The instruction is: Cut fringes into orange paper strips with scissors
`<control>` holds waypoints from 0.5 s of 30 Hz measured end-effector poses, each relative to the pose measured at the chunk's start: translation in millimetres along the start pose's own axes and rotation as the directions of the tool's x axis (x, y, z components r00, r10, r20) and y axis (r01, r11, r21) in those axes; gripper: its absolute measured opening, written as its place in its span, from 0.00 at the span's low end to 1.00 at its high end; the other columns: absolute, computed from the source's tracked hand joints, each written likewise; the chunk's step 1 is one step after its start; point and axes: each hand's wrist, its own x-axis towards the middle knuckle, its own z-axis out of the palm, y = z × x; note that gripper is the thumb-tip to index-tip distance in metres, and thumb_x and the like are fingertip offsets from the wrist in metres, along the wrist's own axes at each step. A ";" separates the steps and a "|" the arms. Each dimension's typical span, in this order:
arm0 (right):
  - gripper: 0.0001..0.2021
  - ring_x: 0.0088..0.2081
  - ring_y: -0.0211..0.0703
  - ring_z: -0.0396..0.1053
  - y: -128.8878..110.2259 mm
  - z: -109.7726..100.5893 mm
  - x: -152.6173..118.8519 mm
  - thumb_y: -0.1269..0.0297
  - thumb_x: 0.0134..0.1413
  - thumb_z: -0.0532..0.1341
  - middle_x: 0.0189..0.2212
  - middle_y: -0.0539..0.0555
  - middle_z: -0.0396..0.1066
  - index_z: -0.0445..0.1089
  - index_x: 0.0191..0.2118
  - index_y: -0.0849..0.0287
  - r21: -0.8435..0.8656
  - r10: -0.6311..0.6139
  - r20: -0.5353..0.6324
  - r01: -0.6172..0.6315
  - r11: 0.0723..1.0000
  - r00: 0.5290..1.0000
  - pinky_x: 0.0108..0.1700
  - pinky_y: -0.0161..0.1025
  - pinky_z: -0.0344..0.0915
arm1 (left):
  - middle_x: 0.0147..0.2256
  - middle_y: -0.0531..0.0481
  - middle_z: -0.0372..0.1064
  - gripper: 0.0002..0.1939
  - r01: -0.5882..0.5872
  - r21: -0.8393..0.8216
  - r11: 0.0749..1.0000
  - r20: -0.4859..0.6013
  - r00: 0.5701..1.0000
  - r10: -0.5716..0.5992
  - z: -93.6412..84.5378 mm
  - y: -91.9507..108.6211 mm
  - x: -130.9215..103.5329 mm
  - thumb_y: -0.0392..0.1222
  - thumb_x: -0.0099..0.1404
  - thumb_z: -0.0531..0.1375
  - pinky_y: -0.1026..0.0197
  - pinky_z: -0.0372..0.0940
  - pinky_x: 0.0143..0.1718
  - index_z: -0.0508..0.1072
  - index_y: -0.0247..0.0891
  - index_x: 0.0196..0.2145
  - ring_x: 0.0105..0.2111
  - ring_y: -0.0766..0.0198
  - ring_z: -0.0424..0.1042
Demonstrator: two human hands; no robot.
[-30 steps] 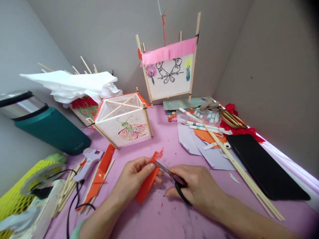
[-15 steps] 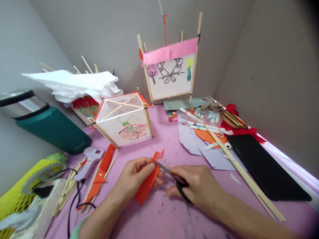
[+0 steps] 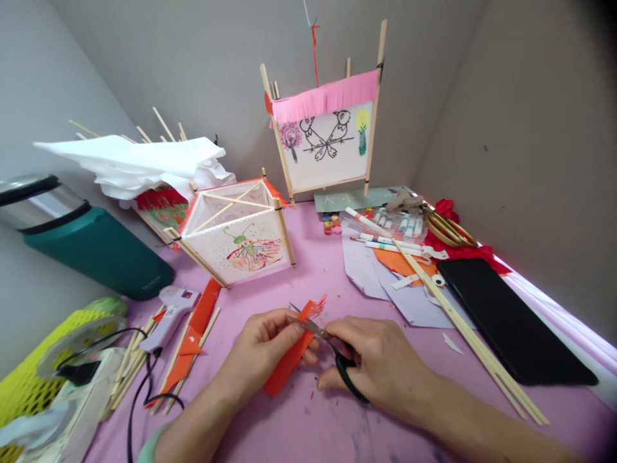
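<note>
Between the thumb and fingers of my left hand (image 3: 270, 341) is a strip of orange paper (image 3: 287, 368), its far end cut into a thin fringe. My right hand (image 3: 378, 354) is closed around the black handles of a pair of scissors (image 3: 348, 376). The scissor blades are parted and straddle the strip close to my left thumb. Beyond my hands stands a lantern of sticks and white paper (image 3: 253, 254) with a drawn butterfly and orange trim. A second lantern (image 3: 328, 148), with pink fringe and two drawn birds, hangs behind it from a red string.
At left are a teal bottle (image 3: 103, 251), a glue gun (image 3: 171, 315) with a black cord, wooden sticks (image 3: 126, 368) and orange paper scraps (image 3: 193, 344). On the right lie a black phone (image 3: 511, 321), long sticks (image 3: 475, 341), markers (image 3: 395, 247) and gold-handled scissors (image 3: 448, 228).
The scissor blades have opened wider across the orange strip, one tip now showing past its far side. The strip has tilted slightly in my left hand. The whole view has shifted a little.
</note>
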 end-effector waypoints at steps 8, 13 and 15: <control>0.17 0.23 0.35 0.58 -1.6 2.4 -2.2 0.49 0.42 0.67 0.21 0.45 0.65 0.67 0.29 0.56 -0.001 0.024 0.002 -0.024 1.000 1.000 0.27 0.32 0.48 | 0.25 0.48 0.76 0.11 0.009 0.032 0.999 -0.018 1.000 -0.008 -1.9 -0.8 0.5 0.45 0.55 0.64 0.65 0.69 0.27 0.73 0.32 0.28 0.23 0.65 0.74; 0.14 0.23 0.35 0.60 -1.5 2.4 -1.1 0.51 0.43 0.67 0.21 0.44 0.66 0.68 0.30 0.55 0.026 0.014 -0.009 -0.014 1.000 1.000 0.26 0.32 0.48 | 0.25 0.47 0.76 0.11 0.012 0.040 0.999 -0.018 1.000 -0.011 -3.5 -1.8 -0.1 0.45 0.55 0.64 0.65 0.69 0.27 0.73 0.32 0.28 0.23 0.65 0.74; 0.14 0.23 0.35 0.60 -1.7 2.3 -0.7 0.51 0.43 0.68 0.21 0.45 0.67 0.69 0.30 0.55 0.026 0.007 -0.016 -0.007 1.000 1.000 0.26 0.32 0.48 | 0.25 0.47 0.76 0.11 0.015 0.047 0.999 -0.020 1.000 -0.014 -3.9 -1.9 -0.5 0.45 0.56 0.63 0.65 0.69 0.27 0.73 0.31 0.27 0.23 0.65 0.74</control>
